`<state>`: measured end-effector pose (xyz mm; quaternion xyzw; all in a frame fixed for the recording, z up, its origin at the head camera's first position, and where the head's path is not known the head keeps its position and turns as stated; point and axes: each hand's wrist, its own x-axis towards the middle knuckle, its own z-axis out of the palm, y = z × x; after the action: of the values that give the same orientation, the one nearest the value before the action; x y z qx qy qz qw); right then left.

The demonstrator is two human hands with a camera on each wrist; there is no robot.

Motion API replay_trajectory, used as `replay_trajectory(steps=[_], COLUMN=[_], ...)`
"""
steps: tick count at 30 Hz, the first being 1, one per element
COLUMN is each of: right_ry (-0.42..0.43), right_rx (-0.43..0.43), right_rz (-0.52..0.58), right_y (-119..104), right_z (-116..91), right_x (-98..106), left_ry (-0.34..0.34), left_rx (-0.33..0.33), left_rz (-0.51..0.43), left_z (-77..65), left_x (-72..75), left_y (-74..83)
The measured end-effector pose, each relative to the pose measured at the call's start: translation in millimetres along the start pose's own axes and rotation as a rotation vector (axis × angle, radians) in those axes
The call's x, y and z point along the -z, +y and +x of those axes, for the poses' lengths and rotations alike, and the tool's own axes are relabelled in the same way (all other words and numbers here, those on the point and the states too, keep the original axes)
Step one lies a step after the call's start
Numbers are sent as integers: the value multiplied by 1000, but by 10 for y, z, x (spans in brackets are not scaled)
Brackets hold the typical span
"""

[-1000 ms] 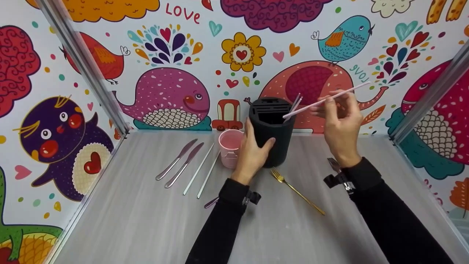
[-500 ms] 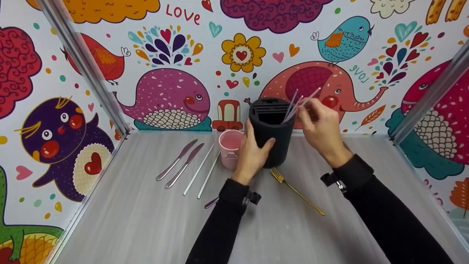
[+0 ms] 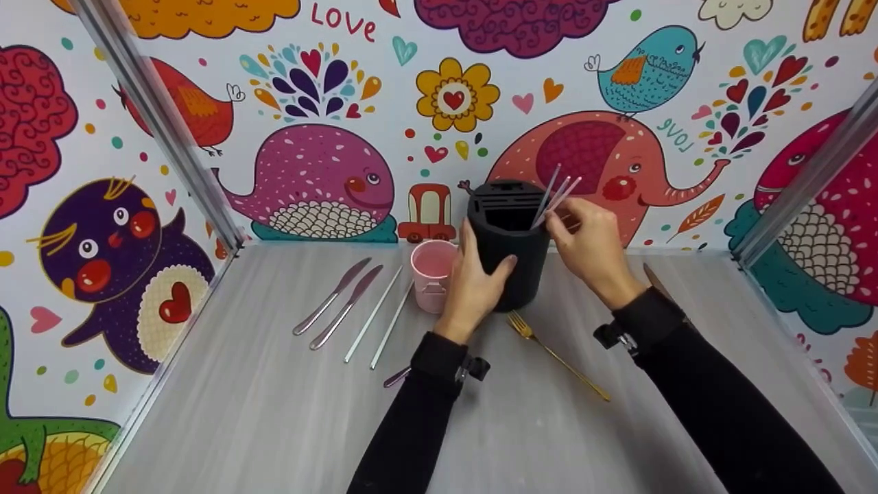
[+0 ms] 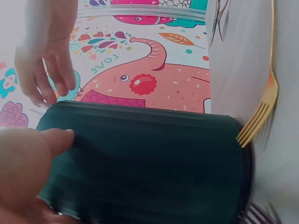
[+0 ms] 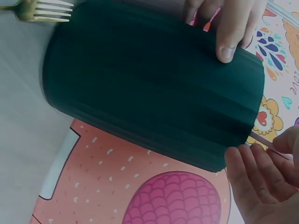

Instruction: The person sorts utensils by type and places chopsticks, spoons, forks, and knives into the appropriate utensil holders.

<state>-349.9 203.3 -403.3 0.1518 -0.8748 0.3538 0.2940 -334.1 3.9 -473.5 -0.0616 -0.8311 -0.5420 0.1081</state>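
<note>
A black, slotted-top utensil holder (image 3: 527, 264) stands upright against the back wall. My left hand (image 3: 475, 291) grips its left side, with the thumb (image 4: 58, 141) across the front. At the holder's right rim, my right hand (image 3: 588, 240) pinches a thin pink chopstick (image 3: 573, 186) between thumb and fingers. The stick slants, its lower end inside the large opening. Other slender sticks (image 3: 551, 185) lean in the same opening. In the right wrist view, the pink chopstick (image 5: 262, 139) runs from the rim into my fingertips; its lower end is hidden by the holder.
Left of the holder stands a small pink bucket (image 3: 431, 285). Two knives (image 3: 346, 309) and two silvery chopsticks (image 3: 374, 333) lie further left. A gold fork (image 3: 559, 357) lies in front. My left sleeve partly covers a purple-handled utensil (image 3: 396, 378); my right sleeve partly covers a blade-like utensil (image 3: 658, 281).
My right hand has moved left and down to the holder's rim, tipping the pink chopstick from nearly level to steep, with its end now in the opening. My left hand keeps its grip.
</note>
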Motion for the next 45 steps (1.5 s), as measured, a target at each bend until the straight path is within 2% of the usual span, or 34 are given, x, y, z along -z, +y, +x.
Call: replay_trajectory(steps=[6,10,21,25,34,40,45], right_ry=[-17,2,53,40,-118,-322,-478], right_rx=[-4,-8,-82,-113,-152,-271,-354], right_rz=[-32,-19,24,25,-38,-100,-213], right_y=[60,81,179,250,413,612,887], right_z=[-25,-44,-150,-179,-224,-250,-303], right_x=[-109,-152,-72,-44,52,250,425], left_ry=[-5,-5,-23,-22,-20,-19,-30], left_rx=[9,12,44,45,43,42,52], left_rz=[5,7,19,17,-8,-9,-18], left_z=[1,5,10,13,16,17,27], left_x=[-5,-10,-6,1,-7,-6,0], left_y=[3,6,31,24,-9,-6,-4])
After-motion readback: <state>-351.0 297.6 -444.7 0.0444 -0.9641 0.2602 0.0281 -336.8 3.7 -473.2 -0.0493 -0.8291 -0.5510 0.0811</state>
